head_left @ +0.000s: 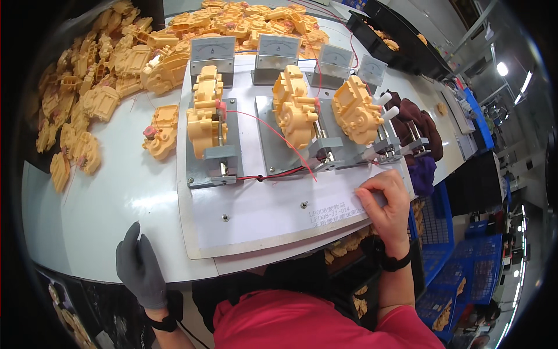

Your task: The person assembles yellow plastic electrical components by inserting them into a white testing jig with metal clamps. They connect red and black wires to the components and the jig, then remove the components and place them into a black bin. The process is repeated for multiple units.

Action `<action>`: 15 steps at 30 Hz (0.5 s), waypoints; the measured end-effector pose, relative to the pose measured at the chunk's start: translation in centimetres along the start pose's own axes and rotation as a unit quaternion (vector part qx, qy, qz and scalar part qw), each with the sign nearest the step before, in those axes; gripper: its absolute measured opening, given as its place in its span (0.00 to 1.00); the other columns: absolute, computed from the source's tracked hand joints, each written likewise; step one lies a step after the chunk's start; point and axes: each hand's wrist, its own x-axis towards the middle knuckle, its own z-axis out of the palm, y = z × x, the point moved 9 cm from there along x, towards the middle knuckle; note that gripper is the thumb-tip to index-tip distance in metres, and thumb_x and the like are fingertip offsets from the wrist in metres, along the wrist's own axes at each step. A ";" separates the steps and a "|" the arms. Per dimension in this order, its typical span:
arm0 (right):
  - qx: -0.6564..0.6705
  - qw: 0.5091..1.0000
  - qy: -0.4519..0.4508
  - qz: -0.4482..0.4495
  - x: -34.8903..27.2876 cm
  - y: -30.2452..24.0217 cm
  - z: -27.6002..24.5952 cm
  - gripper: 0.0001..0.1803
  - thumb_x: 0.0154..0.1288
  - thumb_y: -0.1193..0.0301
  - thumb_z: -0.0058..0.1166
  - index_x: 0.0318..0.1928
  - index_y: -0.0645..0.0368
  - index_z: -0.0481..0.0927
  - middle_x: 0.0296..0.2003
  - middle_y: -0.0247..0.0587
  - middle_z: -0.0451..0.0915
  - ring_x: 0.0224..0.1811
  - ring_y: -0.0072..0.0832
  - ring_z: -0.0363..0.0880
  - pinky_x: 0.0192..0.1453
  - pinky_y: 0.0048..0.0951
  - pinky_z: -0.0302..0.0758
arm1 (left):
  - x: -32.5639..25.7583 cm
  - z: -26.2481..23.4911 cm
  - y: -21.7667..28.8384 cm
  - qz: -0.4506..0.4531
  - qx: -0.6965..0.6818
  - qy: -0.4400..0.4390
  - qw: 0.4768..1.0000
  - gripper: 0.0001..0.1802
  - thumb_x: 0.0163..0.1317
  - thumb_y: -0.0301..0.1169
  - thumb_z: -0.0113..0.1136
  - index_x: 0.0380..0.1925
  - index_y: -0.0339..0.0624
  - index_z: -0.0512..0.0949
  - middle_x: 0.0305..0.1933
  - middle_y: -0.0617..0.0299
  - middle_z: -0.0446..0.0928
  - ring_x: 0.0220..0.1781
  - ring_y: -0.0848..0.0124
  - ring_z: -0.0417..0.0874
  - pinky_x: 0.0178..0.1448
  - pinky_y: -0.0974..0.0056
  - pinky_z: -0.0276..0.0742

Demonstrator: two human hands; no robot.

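Note:
My left hand (141, 269), in a grey glove, rests at the table's front edge with its fingers stretched out and holds nothing visible. Bare and curled, my right hand (388, 203) is over the right part of the white test board (256, 230), thumb and fingers close together; whatever they may touch is hidden. Three yellow plastic gearbox housings stand on grey fixtures: a left one (204, 110), a middle one (294, 109) and a right one (356, 111) nearest my right hand. Two small toggle switches show, a left one (225, 217) and a middle one (303, 205).
Analog meters (213, 51) line the board's back. A heap of yellow housings (116, 64) fills the far left, and one loose housing (161, 132) lies beside the board. Dark brown cloth (415, 125) sits at right. Blue crates (465, 267) stand lower right; a black bin (401, 35) is behind.

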 end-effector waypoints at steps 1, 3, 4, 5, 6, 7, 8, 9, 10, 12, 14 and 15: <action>-0.001 1.000 0.002 -0.002 0.0 -0.1 0.0 0.09 0.54 0.78 0.69 0.33 0.59 0.80 0.31 0.37 0.78 0.37 0.36 0.75 0.42 0.34 0.72 | 0.0 0.0 0.0 0.003 -0.002 0.005 1.000 0.16 0.71 0.21 0.52 0.57 0.32 0.77 0.51 0.56 0.80 0.46 0.73 0.79 0.51 0.68 0.75; -0.005 1.000 -0.002 -0.002 -0.1 0.0 0.1 0.09 0.55 0.78 0.69 0.34 0.59 0.80 0.31 0.37 0.78 0.37 0.36 0.75 0.43 0.34 0.72 | -0.1 -0.1 0.1 0.006 -0.009 0.008 1.000 0.15 0.71 0.20 0.53 0.56 0.33 0.78 0.50 0.57 0.80 0.45 0.74 0.79 0.51 0.68 0.75; -0.008 1.000 -0.007 0.000 0.0 0.0 0.1 0.09 0.55 0.77 0.68 0.35 0.60 0.80 0.32 0.37 0.78 0.38 0.37 0.75 0.43 0.34 0.72 | 0.0 -0.1 0.2 0.008 -0.014 0.012 1.000 0.15 0.71 0.20 0.53 0.56 0.33 0.78 0.50 0.57 0.81 0.45 0.74 0.79 0.50 0.68 0.75; -0.012 1.000 -0.013 0.001 0.0 0.0 0.1 0.09 0.55 0.77 0.68 0.36 0.60 0.80 0.32 0.38 0.79 0.38 0.37 0.75 0.44 0.34 0.72 | 0.1 -0.3 0.6 0.027 -0.007 0.033 0.999 0.16 0.68 0.19 0.54 0.54 0.34 0.79 0.43 0.58 0.78 0.40 0.72 0.77 0.46 0.67 0.73; -0.022 1.000 0.000 0.000 0.0 -0.2 -0.2 0.10 0.56 0.77 0.68 0.37 0.60 0.80 0.34 0.38 0.79 0.39 0.37 0.75 0.45 0.34 0.72 | 0.1 -0.3 1.0 0.047 0.001 0.055 0.997 0.16 0.66 0.18 0.56 0.53 0.35 0.80 0.36 0.59 0.76 0.34 0.71 0.74 0.41 0.66 0.72; -0.031 0.999 0.013 0.000 -0.1 -0.4 -0.3 0.11 0.56 0.77 0.68 0.38 0.60 0.80 0.35 0.39 0.79 0.40 0.38 0.75 0.47 0.34 0.72 | 0.1 -0.3 1.4 0.066 0.009 0.077 0.995 0.16 0.64 0.17 0.57 0.52 0.36 0.81 0.29 0.60 0.73 0.29 0.69 0.72 0.37 0.64 0.70; -0.039 0.999 0.026 -0.001 -0.2 -0.6 -0.5 0.11 0.56 0.77 0.67 0.40 0.60 0.80 0.36 0.40 0.79 0.41 0.38 0.75 0.48 0.34 0.72 | 0.1 -0.4 1.7 0.084 0.006 0.091 0.992 0.16 0.63 0.17 0.58 0.51 0.37 0.81 0.27 0.60 0.73 0.28 0.68 0.71 0.36 0.64 0.70; -0.021 0.999 0.035 -0.009 -0.1 -1.2 -0.5 0.12 0.57 0.77 0.67 0.41 0.60 0.80 0.38 0.40 0.79 0.42 0.38 0.75 0.49 0.35 0.72 | 0.4 -0.3 1.6 0.066 0.018 0.069 0.995 0.16 0.65 0.18 0.57 0.52 0.36 0.81 0.34 0.59 0.76 0.33 0.69 0.74 0.41 0.65 0.72; -0.001 0.999 0.042 -0.011 -0.4 -1.9 -0.6 0.12 0.57 0.77 0.67 0.41 0.60 0.80 0.39 0.41 0.79 0.43 0.38 0.75 0.50 0.35 0.71 | 0.4 -0.3 1.6 0.049 0.032 0.042 0.997 0.15 0.67 0.19 0.56 0.53 0.35 0.80 0.40 0.57 0.79 0.38 0.71 0.77 0.45 0.66 0.74; 0.024 0.999 0.029 -0.027 -0.4 -4.0 0.1 0.13 0.57 0.76 0.67 0.42 0.58 0.80 0.41 0.41 0.79 0.44 0.39 0.76 0.53 0.36 0.70 | 0.4 -0.1 1.4 0.031 0.039 0.023 0.998 0.14 0.69 0.19 0.55 0.53 0.34 0.80 0.45 0.55 0.82 0.42 0.71 0.81 0.50 0.67 0.76; 0.031 0.998 -0.026 -0.041 0.4 -6.4 2.0 0.13 0.57 0.75 0.68 0.42 0.57 0.81 0.40 0.40 0.80 0.44 0.39 0.76 0.52 0.36 0.69 | 0.4 -0.4 1.9 0.065 0.025 0.076 0.995 0.15 0.64 0.19 0.58 0.51 0.37 0.82 0.32 0.59 0.75 0.32 0.70 0.75 0.40 0.65 0.72; 0.033 0.997 -0.053 -0.049 0.8 -7.3 3.0 0.13 0.57 0.75 0.68 0.42 0.57 0.81 0.40 0.39 0.80 0.44 0.39 0.76 0.52 0.36 0.69 | 0.3 -0.7 2.1 0.082 0.017 0.102 0.991 0.16 0.62 0.18 0.60 0.49 0.39 0.82 0.25 0.60 0.72 0.27 0.69 0.72 0.34 0.64 0.69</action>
